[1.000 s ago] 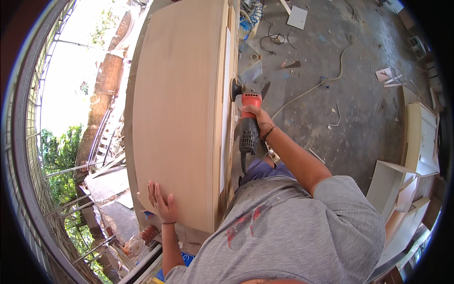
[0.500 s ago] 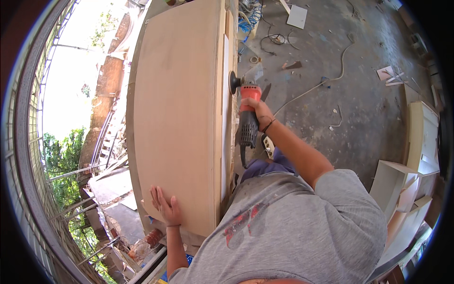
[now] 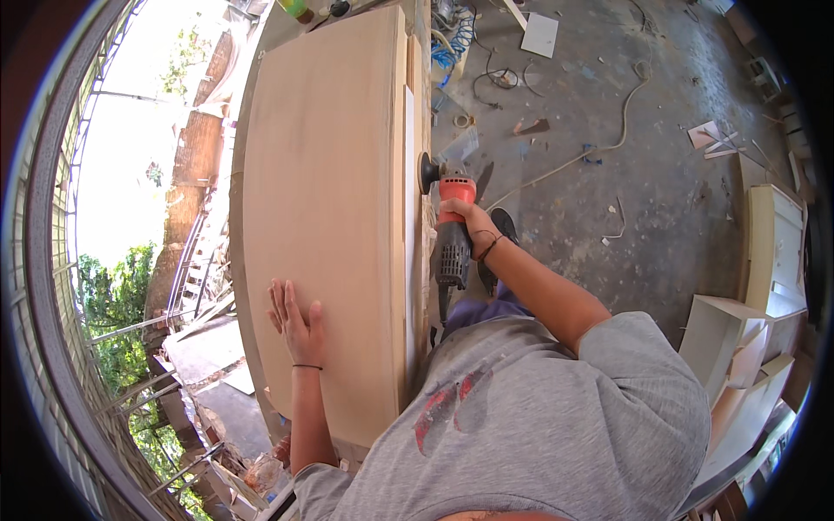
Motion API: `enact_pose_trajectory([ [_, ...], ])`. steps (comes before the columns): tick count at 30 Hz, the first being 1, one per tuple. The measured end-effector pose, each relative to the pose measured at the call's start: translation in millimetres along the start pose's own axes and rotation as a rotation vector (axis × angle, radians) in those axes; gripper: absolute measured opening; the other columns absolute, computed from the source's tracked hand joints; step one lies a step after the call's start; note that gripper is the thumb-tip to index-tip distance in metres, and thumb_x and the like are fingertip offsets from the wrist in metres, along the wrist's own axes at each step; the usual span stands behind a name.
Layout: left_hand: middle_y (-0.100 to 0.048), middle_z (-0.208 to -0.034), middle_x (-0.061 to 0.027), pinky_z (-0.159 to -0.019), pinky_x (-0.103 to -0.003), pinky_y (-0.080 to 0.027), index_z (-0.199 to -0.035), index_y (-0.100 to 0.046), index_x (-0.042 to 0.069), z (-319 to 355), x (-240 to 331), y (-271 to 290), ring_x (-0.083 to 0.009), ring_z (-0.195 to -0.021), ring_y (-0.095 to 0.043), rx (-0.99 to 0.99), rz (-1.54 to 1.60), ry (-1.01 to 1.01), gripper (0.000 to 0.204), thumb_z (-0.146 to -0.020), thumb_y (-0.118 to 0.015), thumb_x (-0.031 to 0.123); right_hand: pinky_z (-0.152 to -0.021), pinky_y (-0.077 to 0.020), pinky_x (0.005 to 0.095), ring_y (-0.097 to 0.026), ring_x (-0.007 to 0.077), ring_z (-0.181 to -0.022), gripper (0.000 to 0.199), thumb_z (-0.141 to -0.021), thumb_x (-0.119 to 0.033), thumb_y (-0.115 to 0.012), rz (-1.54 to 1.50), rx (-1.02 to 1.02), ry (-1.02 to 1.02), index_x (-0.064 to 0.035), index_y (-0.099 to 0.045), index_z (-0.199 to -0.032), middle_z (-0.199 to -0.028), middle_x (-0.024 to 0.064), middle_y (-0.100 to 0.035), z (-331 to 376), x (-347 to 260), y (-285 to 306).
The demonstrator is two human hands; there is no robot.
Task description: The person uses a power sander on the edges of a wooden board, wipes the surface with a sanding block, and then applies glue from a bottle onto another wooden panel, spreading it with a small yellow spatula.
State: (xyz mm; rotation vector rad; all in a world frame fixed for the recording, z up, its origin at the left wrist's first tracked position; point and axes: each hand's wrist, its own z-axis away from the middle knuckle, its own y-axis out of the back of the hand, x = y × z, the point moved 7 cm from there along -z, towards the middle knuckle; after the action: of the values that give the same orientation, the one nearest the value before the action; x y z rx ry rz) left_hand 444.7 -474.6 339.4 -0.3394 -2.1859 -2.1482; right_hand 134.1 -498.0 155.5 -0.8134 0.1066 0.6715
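Observation:
A long pale wooden panel piece [image 3: 321,174] lies lengthwise in front of me, its layered side edge facing right. My left hand [image 3: 297,326] rests flat on its top near the lower left, fingers stretched out. In my right hand [image 3: 469,224] is a red and black angle grinder [image 3: 457,193], gripped around its body. The grinder's round black disc [image 3: 428,174] stands on edge against or very close to the panel's right side; exact contact cannot be made out. Its black cord hangs from the rear end toward my legs.
A pale cable [image 3: 599,149] winds over the grey floor [image 3: 565,234]. Blue coiled hose [image 3: 456,48] and dark wires lie beyond the grinder. White cabinet parts [image 3: 725,334] stand at right. A metal railing [image 3: 39,243] curves along the left. A green bottle [image 3: 296,10] stands at the far end.
My left hand has slid farther up the panel, away from me. The grinder has shifted slightly toward me along the edge. A dark shoe now shows beside my right wrist.

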Motion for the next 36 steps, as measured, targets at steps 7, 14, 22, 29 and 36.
enact_pose_trajectory([
  [7, -0.023, -0.149, -0.0088, -0.11, -0.052, -0.007, -0.14, -0.03, 0.01, -9, -3, -3, -0.0275, -0.139, -0.014, 0.002, -0.02, 0.027, 0.059, -0.091, -0.043, 0.041, -0.058, -0.0519, 0.0323, -0.06, 0.0202, -0.061, 0.03, -0.073, -0.023, -0.067, 0.046, -0.023, 0.008, -0.0036, -0.054, -0.091, -0.075, 0.0089, -0.06, -13, -20, -3],
  [14, -0.023, -0.149, -0.01, -0.11, -0.051, -0.007, -0.14, -0.031, 0.01, -7, -3, -2, -0.0284, -0.139, -0.016, -0.008, -0.013, 0.038, 0.061, -0.09, -0.044, 0.043, -0.055, -0.0512, 0.0322, -0.06, 0.0204, -0.061, 0.029, -0.072, -0.021, -0.068, -0.01, 0.021, -0.011, -0.0031, -0.055, -0.091, -0.074, 0.0086, -0.058, -25, -45, -9],
  [22, -0.024, -0.148, -0.0131, -0.11, -0.05, -0.007, -0.139, -0.032, 0.008, -7, 4, 3, -0.0304, -0.139, -0.015, 0.0, 0.011, 0.013, 0.063, -0.089, -0.043, 0.045, -0.057, -0.0532, 0.0352, -0.062, 0.0238, -0.068, 0.036, -0.07, -0.022, -0.069, 0.025, 0.008, 0.006, -0.0019, -0.051, -0.095, -0.081, 0.0107, -0.058, -45, -77, -13],
  [29, -0.024, -0.148, -0.0146, -0.11, -0.051, -0.007, -0.138, -0.032, 0.006, -5, 3, 3, -0.0314, -0.138, -0.016, -0.016, 0.009, 0.028, 0.062, -0.089, -0.042, 0.043, -0.055, -0.052, 0.0348, -0.061, 0.0221, -0.063, 0.033, -0.071, -0.024, -0.068, 0.071, 0.018, 0.019, -0.0029, -0.053, -0.092, -0.076, 0.01, -0.058, -58, -101, -19],
  [36, -0.024, -0.147, -0.0166, -0.11, -0.05, -0.006, -0.138, -0.033, 0.005, -2, -1, 3, -0.0333, -0.138, -0.018, -0.019, 0.037, 0.046, 0.068, -0.088, -0.042, 0.05, -0.055, -0.0521, 0.0343, -0.062, 0.0222, -0.065, 0.036, -0.071, -0.028, -0.068, 0.083, 0.018, 0.021, -0.002, -0.053, -0.091, -0.077, 0.0121, -0.06, -81, -130, -21],
])
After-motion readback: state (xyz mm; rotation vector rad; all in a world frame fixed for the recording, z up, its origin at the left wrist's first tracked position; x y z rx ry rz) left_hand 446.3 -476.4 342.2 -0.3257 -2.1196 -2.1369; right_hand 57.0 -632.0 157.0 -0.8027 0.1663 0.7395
